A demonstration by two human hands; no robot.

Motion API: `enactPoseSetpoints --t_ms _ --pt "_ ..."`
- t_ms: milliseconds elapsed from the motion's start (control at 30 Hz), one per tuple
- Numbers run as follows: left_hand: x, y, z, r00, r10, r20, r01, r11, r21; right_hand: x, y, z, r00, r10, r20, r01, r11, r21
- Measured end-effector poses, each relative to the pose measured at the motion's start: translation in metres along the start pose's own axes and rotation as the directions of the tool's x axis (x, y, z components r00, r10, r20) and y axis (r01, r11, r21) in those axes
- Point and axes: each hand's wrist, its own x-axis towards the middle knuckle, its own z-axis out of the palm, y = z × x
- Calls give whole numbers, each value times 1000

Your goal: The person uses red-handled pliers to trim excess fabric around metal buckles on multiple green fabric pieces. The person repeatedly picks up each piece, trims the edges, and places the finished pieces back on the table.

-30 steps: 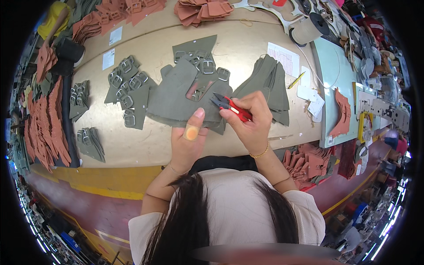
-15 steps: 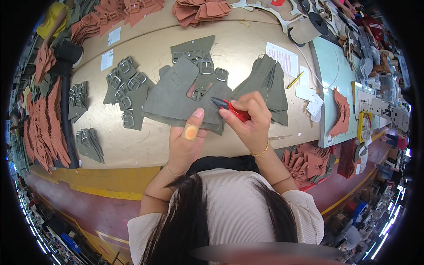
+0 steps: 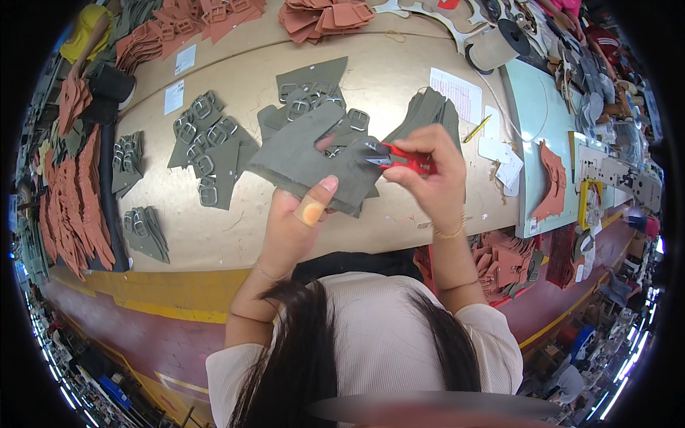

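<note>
My left hand (image 3: 300, 221) grips the lower edge of a dark grey-green leather piece (image 3: 296, 153), thumb on top and a bandage round the thumb. The piece has a U-shaped notch in its far side. Red-handled thread snips (image 3: 408, 158) sit in my right hand (image 3: 439, 171), fingers closed round them. Their dark blades point left and lie over the right part of the leather. Whether the blades touch it I cannot tell. Behind the held piece lie green straps with metal buckles (image 3: 298, 107), partly covered. A stack of plain green pieces (image 3: 428, 110) lies beyond my right hand.
More buckled green pieces (image 3: 207, 143) lie to the left. Salmon-coloured pieces (image 3: 325, 18) are piled at the far edge. A thread spool (image 3: 496, 48), paper sheet (image 3: 455, 94) and yellow pen (image 3: 477, 130) are at the right. A sewing machine (image 3: 617, 175) stands farther right.
My right hand has moved right and slightly up with the snips. The leather piece has shifted right and turned in my left hand, which has moved only a little.
</note>
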Motion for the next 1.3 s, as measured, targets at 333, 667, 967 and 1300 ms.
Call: enactPoseSetpoints --t_ms 333,667,967,1300 --pt "11 31 -26 944 -278 180 202 914 353 49 -1 -28 748 -170 642 170 983 62" --pt "19 34 -29 872 -400 281 214 829 517 41 2 -15 685 -223 693 147 975 168" --pt "20 35 -30 843 -452 292 253 812 526 34 5 -11 698 -254 669 129 964 232" --pt "5 6 -65 986 -153 -67 164 965 207 19 32 -25 896 43 443 -216 912 349"
